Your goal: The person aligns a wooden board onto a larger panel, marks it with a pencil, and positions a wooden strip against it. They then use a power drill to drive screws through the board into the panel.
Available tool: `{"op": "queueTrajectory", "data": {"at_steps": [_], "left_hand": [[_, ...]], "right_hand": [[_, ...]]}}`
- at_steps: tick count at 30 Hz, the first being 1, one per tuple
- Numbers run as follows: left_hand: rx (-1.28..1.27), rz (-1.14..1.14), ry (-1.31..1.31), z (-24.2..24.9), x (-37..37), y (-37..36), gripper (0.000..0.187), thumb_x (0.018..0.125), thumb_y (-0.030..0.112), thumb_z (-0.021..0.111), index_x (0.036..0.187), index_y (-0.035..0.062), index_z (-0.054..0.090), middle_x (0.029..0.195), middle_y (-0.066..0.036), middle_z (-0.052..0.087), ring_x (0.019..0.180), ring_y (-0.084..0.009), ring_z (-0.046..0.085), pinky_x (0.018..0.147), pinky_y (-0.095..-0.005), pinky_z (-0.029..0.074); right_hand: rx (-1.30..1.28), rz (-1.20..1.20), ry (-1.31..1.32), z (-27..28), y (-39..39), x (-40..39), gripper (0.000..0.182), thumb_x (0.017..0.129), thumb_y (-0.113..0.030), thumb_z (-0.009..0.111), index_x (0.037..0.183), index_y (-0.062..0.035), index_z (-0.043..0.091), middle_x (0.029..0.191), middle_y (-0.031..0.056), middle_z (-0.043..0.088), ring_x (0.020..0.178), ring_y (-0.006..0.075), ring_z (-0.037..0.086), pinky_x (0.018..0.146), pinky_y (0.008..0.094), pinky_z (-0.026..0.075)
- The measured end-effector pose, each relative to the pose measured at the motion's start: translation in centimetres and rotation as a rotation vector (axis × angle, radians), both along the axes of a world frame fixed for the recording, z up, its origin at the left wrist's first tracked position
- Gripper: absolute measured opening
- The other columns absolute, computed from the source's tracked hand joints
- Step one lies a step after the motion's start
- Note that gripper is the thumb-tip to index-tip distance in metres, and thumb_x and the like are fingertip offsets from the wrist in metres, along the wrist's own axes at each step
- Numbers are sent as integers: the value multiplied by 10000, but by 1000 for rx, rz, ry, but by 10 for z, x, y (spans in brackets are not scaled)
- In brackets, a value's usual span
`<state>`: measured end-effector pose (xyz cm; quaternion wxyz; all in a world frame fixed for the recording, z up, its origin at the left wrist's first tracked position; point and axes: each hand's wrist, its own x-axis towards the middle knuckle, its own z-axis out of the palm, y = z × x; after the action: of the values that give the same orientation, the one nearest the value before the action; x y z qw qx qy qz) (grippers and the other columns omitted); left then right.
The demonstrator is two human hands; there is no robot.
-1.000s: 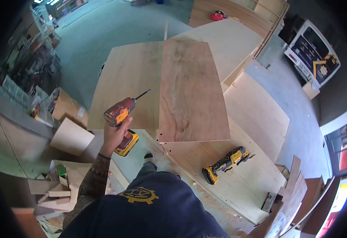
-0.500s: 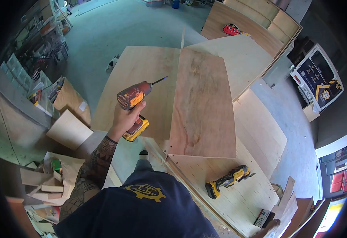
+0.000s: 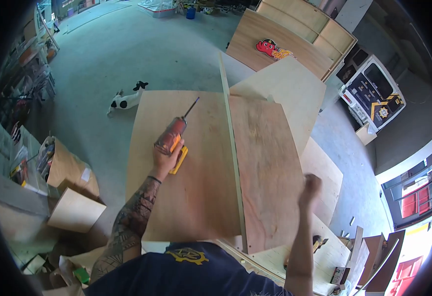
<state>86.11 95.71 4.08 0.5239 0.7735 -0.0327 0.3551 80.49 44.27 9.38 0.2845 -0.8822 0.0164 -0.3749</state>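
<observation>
My left hand is closed round the grip of a red and yellow cordless impact driver. Its long thin bit points up and away, above a pale plywood panel. My right hand, blurred, makes a fist over the right edge of a browner, stained plywood board; whatever is inside the fist is hidden. Between the two sheets an upright strip of wood runs away from me. Behind my right forearm a second yellow-black power tool is mostly covered.
A small printed box sits at the lower right beside wood offcuts. On the floor beyond the panel walks a black and white dog. A paper bag stands left, a wooden cabinet at the back, and a van right.
My right hand has come up from beside the small box to over the stained board. The driver has turned more upward. My view has shifted, and the dog now shows fully.
</observation>
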Motion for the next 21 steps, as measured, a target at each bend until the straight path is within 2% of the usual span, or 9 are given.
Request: {"op": "queueTrajectory", "data": {"at_steps": [1, 3, 5, 7, 11, 12, 14, 17, 21], "left_hand": [[-26, -14, -23, -3, 4, 5, 213, 950, 216, 781, 969, 28, 682, 789, -35, 685, 652, -120, 644, 611, -326, 527], [-98, -33, 78, -23, 7, 16, 236, 945, 245, 785, 988, 30, 698, 852, -64, 722, 730, -176, 690, 677, -346, 551], [-168, -48, 187, -31, 8, 20, 262, 940, 275, 790, 1007, 32, 715, 915, -94, 759, 808, -232, 737, 743, -366, 575], [23, -31, 240, -4, -4, 14, 245, 946, 272, 783, 1014, 44, 723, 917, -107, 759, 802, -254, 744, 736, -371, 578], [-172, -105, 257, -14, -4, 15, 239, 928, 275, 801, 1036, 71, 738, 921, -100, 760, 810, -271, 745, 735, -379, 582], [-222, -119, 264, -17, -4, 15, 238, 921, 273, 808, 1042, 79, 743, 925, -96, 761, 817, -272, 747, 736, -383, 584], [189, -66, 131, -14, -6, 18, 197, 911, 243, 815, 1027, 97, 752, 949, -70, 771, 857, -239, 751, 763, -396, 589], [78, -125, 176, -17, -9, 21, 293, 930, 269, 786, 1167, 114, 709, 1044, -80, 760, 879, -226, 747, 815, -400, 605], [-161, -261, 385, -28, -3, 19, 404, 1009, 351, 673, 1304, 81, 617, 1076, -129, 733, 886, -248, 747, 820, -393, 627]], "right_hand": [[560, 253, 89, -43, 8, 57, 158, 943, 25, 536, 981, -48, 670, 966, 57, 554, 889, 173, 508, 811, 352, 454], [-181, 202, 242, -30, 84, 111, 157, 1042, -154, 497, 965, -21, 536, 946, 162, 544, 944, 304, 553, 845, 420, 462], [90, 255, 373, -42, 140, 174, 142, 1023, -148, 519, 987, -10, 513, 965, 208, 522, 953, 363, 541, 848, 451, 457], [-118, 293, 261, -56, 183, 240, 225, 953, -160, 639, 1021, -3, 494, 1027, 217, 541, 1012, 388, 545, 887, 501, 440], [-443, 306, 68, -67, 240, 360, 614, 744, -308, 844, 1123, 22, 492, 1310, 252, 556, 1317, 422, 486, 1032, 518, 395], [-436, 310, 65, -67, 251, 380, 614, 744, -308, 844, 1123, 22, 492, 1310, 252, 556, 1317, 422, 486, 1032, 518, 395], [-524, 173, 331, -68, 272, 409, 599, 765, -330, 816, 1196, -14, 547, 1291, 193, 615, 1299, 424, 524, 1137, 586, 333], [-439, 313, 719, -82, 267, 454, 558, 710, -308, 817, 1143, -47, 580, 1120, 145, 695, 1184, 358, 625, 1122, 610, 329], [-406, 288, 639, -97, 263, 458, 489, 684, -273, 798, 1083, -76, 596, 948, 98, 718, 1035, 322, 687, 1113, 589, 345]]}}
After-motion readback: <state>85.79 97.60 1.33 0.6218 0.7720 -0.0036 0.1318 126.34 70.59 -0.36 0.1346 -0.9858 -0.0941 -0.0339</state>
